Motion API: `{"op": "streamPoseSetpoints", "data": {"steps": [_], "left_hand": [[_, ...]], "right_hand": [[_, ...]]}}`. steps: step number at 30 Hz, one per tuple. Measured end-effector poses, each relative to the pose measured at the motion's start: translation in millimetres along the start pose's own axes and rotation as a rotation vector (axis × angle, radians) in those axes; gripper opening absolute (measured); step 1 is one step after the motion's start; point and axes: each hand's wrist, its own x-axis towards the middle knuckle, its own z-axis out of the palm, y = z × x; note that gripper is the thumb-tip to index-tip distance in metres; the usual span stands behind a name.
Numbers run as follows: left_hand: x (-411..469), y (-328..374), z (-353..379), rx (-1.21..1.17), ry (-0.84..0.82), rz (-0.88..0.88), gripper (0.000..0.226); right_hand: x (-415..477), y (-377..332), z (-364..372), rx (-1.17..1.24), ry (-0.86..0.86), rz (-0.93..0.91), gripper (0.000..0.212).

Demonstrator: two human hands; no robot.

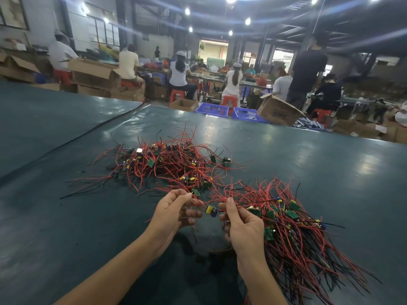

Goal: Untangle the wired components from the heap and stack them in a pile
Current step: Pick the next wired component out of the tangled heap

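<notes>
Now | left hand (174, 209), right hand (241, 225) pinch wires of component (211, 210) | heap (167, 166) ahead | pile (297, 230) right | blue crates (211, 110) beyond

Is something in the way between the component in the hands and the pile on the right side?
Only the right hand, which holds the component, lies between it and the pile. From the heap, red wires reach the left hand, so it may still be tangled.

Left hand (174, 211): bare forearm in from the table's (66, 227) near edge, palm inward, thumb and forefinger pinching a red wire (196, 198). Right hand (242, 225): close beside, thumb raised, fingers curled, gripping a wire bundle (248, 204).
</notes>
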Motion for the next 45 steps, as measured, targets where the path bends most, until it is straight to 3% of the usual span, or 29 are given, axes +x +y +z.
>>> {"op": "streamPoseSetpoints", "data": {"steps": [3,5,8,11,16,20,24,29,33,38,45], "left_hand": [[-1.6,0.0,1.1,-0.022,-0.050,-0.085,0.051],[-3.5,-0.2,2.2,-0.038,-0.075,-0.160,0.064],[-6.3,-1.1,0.9,0.024,-0.179,-0.212,0.058],[-10.5,-4.1,2.3,0.130,-0.267,-0.131,0.038],[-13.4,-5.0,8.2,0.229,-0.200,-0.001,0.039],[-14.0,-1.1,9.9,0.169,-0.167,0.073,0.033],[-15.2,2.8,9.7,0.111,-0.150,0.116,0.029],[-15.5,-0.6,12.8,0.070,-0.102,0.135,0.035],[-18.7,-3.6,13.7,0.162,-0.154,0.147,0.035],[-20.5,-2.2,15.7,0.257,-0.157,0.184,0.031],[-19.3,8.0,14.0,0.178,-0.147,0.191,0.031]], "right_hand": [[-2.1,-1.4,3.0,0.002,-0.032,-0.049,0.030],[-3.2,-1.0,4.6,0.010,-0.049,-0.068,0.029],[-4.7,-2.4,4.9,0.002,-0.073,-0.090,0.030],[-6.0,-3.6,6.0,-0.022,-0.132,-0.084,0.030],[-4.1,-6.3,3.9,-0.027,-0.062,0.042,0.027],[3.4,-18.0,-11.0,0.214,0.102,0.142,0.028],[5.7,-21.8,-16.9,0.329,0.115,0.107,0.027],[-1.3,-14.0,-3.8,0.108,0.031,0.063,0.028],[-14.5,-7.0,15.4,-0.021,-0.078,-0.031,0.021],[-11.6,-7.4,15.1,0.047,0.071,0.001,0.023],[3.3,-25.5,-12.9,0.328,0.245,0.056,0.024]]}}
